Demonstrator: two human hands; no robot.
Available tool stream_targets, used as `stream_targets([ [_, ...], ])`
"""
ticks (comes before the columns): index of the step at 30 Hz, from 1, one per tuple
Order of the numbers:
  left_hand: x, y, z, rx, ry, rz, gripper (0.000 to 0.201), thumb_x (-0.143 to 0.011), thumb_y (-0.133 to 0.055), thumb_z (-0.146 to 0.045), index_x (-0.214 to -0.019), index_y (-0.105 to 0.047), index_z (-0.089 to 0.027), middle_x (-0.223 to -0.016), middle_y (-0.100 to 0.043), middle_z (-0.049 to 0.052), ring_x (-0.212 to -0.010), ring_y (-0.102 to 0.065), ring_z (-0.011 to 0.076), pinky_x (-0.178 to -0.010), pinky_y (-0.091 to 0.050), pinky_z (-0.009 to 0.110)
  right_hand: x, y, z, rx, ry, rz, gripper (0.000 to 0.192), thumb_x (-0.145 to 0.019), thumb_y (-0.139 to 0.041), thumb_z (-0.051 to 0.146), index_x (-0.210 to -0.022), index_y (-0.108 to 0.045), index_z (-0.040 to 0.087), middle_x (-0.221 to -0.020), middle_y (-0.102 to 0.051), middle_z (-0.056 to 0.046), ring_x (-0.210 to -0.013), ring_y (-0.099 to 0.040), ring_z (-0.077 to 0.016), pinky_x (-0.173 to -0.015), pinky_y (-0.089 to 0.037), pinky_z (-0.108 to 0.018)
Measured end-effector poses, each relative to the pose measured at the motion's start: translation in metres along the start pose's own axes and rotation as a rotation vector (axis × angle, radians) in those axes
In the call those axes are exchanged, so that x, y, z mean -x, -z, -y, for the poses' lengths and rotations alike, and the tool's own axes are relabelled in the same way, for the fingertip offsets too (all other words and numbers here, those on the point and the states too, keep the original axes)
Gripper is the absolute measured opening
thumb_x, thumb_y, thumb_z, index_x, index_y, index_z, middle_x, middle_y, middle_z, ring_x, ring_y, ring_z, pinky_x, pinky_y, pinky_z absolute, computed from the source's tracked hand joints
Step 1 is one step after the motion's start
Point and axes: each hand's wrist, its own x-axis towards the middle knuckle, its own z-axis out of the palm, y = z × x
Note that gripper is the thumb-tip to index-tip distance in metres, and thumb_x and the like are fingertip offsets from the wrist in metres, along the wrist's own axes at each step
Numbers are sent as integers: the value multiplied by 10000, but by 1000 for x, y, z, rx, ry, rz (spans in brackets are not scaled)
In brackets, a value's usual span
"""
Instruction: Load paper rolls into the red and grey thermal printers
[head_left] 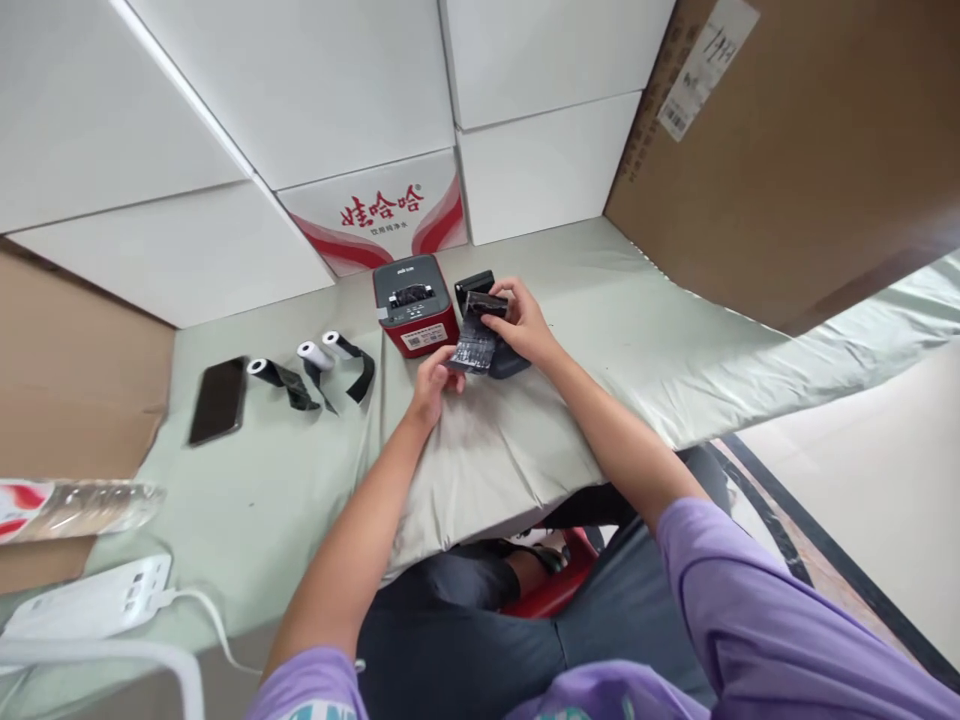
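My left hand pinches the lower end of a dark, shiny ribbon strip. My right hand holds the upper part of that strip against a black cartridge lying on the cloth. Just left of them stands a small red and grey label printer, its top slot showing a dark roll. Both hands are over the pale green cloth covering the table.
Three small white-cored rolls with black ribbon lie left of the printer, beside a black phone. A plastic bottle and white power strip sit near left. White cartons and a brown cardboard box wall the back.
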Motion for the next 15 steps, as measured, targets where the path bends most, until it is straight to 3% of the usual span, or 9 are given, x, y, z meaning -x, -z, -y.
stream_targets([
  [3, -1, -1, -1, 17, 84, -67, 599, -798, -669, -752, -888, -693, -159, -652, -644, 10, -519, -519, 105, -486, -355, 227, 1, 0, 0, 60, 18, 40, 404, -810, -760, 420, -1056, -470, 286, -932, -649, 11, -782, -613, -166, -752, -544, -323],
  [6, 0, -4, -4, -71, 131, -80, 445, -729, -832, -568, -778, -679, -153, -675, -661, 4, -593, -579, 113, -553, -437, 221, 2, 0, 2, 102, 25, 18, 393, -817, -745, 410, -1064, -469, 280, -923, -648, 12, -756, -594, -161, -765, -541, -330],
  [8, 0, -7, -6, -128, 166, -49, 447, -718, -836, -561, -743, -662, -151, -653, -661, 6, -557, -568, 112, -518, -430, 225, 2, 2, 3, 122, 17, -6, 403, -821, -742, 433, -1071, -465, 279, -944, -657, 2, -786, -608, -170, -800, -547, -346],
  [12, 2, -9, -11, -241, 195, 57, 446, -778, -770, -578, -718, -645, -155, -523, -610, -4, -417, -456, 89, -409, -285, 226, -2, 11, -2, 178, -28, -92, 447, -827, -734, 531, -1110, -486, 290, -943, -652, -10, -862, -628, -202, -823, -560, -365],
  [15, 3, -12, -15, -288, 171, 129, 405, -806, -750, -539, -729, -645, -156, -530, -624, 0, -428, -458, 87, -435, -307, 230, -8, 21, -10, 245, -19, -183, 434, -821, -725, 552, -1110, -543, 283, -966, -652, -22, -884, -618, -211, -802, -558, -358],
])
